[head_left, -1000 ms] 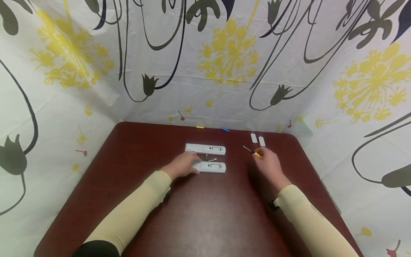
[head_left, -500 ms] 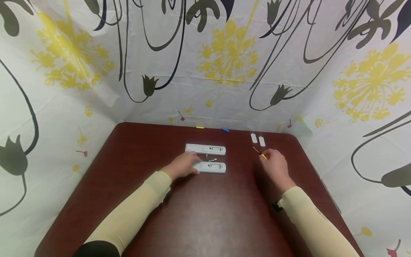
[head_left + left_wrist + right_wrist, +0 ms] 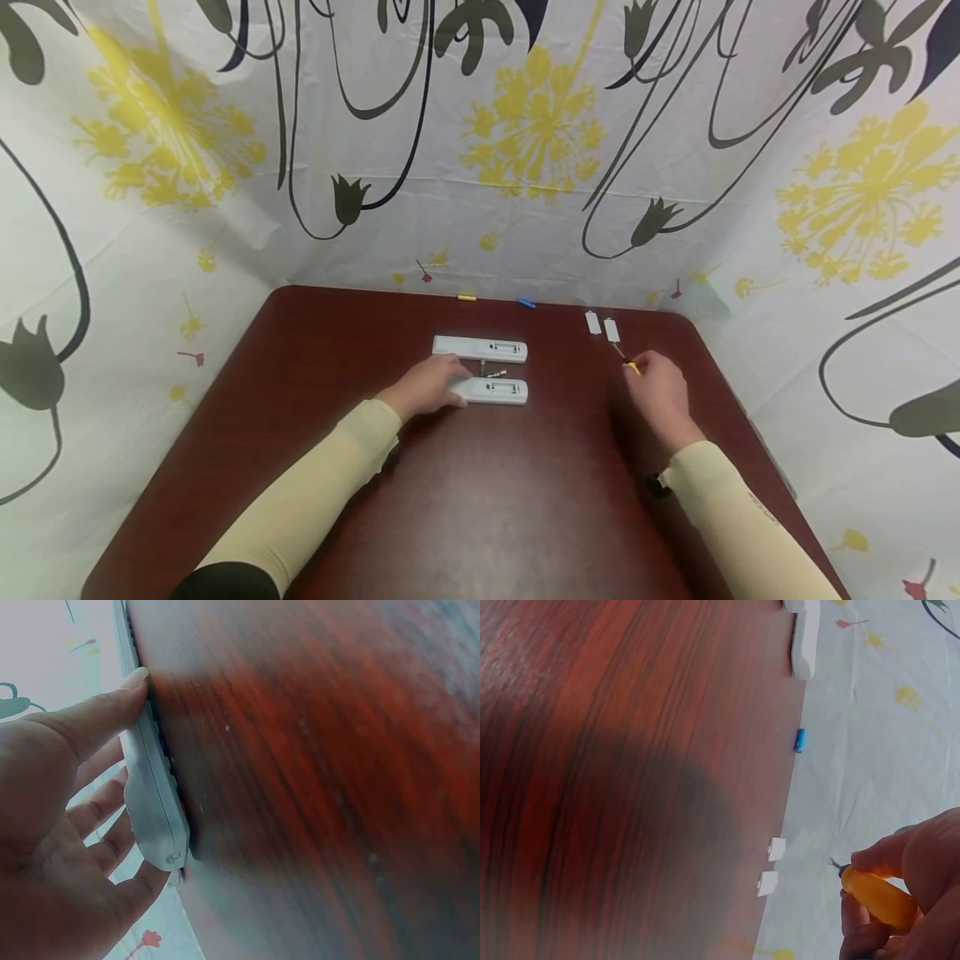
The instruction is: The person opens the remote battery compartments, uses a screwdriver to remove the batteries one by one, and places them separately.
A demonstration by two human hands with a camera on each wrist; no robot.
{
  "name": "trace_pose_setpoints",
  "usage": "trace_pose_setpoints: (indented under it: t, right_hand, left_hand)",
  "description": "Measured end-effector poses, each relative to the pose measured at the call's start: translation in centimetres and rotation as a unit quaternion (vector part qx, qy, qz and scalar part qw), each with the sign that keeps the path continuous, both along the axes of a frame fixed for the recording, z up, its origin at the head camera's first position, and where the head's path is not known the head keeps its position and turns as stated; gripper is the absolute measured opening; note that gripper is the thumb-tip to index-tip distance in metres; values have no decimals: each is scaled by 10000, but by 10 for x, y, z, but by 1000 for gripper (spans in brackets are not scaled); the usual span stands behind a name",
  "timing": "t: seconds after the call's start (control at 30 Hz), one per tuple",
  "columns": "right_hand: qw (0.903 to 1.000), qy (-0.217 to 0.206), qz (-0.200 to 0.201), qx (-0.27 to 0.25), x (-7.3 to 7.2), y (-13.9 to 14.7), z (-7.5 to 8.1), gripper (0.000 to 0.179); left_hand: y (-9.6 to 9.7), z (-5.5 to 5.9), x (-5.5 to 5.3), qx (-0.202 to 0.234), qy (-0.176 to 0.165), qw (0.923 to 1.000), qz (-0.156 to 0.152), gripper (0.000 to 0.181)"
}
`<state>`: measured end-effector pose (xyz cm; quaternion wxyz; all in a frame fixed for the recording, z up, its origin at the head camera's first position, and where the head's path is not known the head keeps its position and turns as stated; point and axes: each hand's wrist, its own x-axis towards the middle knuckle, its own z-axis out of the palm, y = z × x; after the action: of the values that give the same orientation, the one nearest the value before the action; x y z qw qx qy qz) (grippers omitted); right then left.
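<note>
In the head view my left hand [image 3: 426, 385] grips the left end of the nearer white remote control [image 3: 498, 391], which lies face down with its battery bay uncovered. The left wrist view shows the thumb along one side of that remote [image 3: 154, 802] and the fingers on the other. A second remote control [image 3: 468, 347] lies behind it, its bay also uncovered. My right hand [image 3: 660, 396] holds a small screwdriver by its yellow handle [image 3: 877, 896], above the table at the right. Its tip points toward two white battery covers, the right one [image 3: 612, 331] being nearest.
Between the remotes lie two small batteries, one of them a battery [image 3: 496, 373] lying slantwise. A yellow battery-like cylinder [image 3: 467, 297] and a blue one [image 3: 527, 302] lie by the back edge of the dark red table [image 3: 480, 500]. Patterned cloth [image 3: 480, 167] hangs around the table.
My right hand has moved to the right with the screwdriver, whose tip now lies close to the right battery cover. The left hand and the remotes have stayed put.
</note>
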<state>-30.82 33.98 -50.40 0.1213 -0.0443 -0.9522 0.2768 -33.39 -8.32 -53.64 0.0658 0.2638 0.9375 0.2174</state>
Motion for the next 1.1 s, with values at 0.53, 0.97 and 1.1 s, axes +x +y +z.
trace_pose_setpoints:
  t: [0.53, 0.97, 1.1]
  right_hand:
    - [9997, -111, -209, -96, 1, 7, -1, 33]
    - [9993, -224, -68, 281, -4, 4, -18, 32]
    - [9978, -547, 122, 354, -3, 0, -26, 28]
  left_hand:
    - [0, 2, 2, -56, -8, 10000, -10, 49]
    - [1, 3, 1, -38, 117, 9999, -90, 49]
    - [1, 2, 1, -43, 110, 9999, -88, 48]
